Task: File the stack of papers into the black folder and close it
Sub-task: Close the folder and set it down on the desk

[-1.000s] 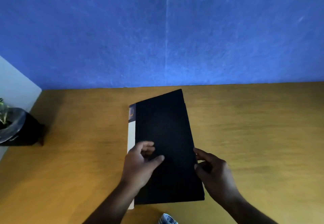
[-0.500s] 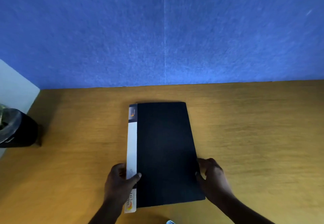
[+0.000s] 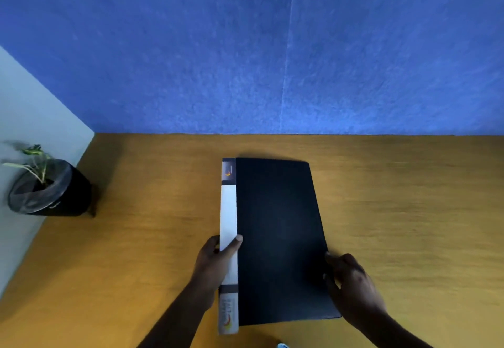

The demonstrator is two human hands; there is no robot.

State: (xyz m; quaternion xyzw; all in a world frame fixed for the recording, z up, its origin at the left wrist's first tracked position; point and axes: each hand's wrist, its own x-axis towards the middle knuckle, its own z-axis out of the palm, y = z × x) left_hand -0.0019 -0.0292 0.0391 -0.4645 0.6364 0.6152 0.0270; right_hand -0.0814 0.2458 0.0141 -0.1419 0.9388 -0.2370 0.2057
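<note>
The black folder (image 3: 278,238) lies flat and closed on the wooden table (image 3: 409,211), its white spine strip along the left side. No papers show outside it. My left hand (image 3: 215,263) grips the spine near its lower half, thumb resting over the white strip. At the folder's right edge, near the lower corner, my right hand (image 3: 351,287) has its fingers on the cover's edge.
A small plant in a black pot (image 3: 51,192) stands at the table's far left, beside a pale side wall. A blue wall (image 3: 272,48) rises behind the table. Bare wood stretches to the right of the folder.
The folder's front cover came down from a raised tilt to flat. My left hand slid off the cover to the spine. My right hand stayed at the right edge.
</note>
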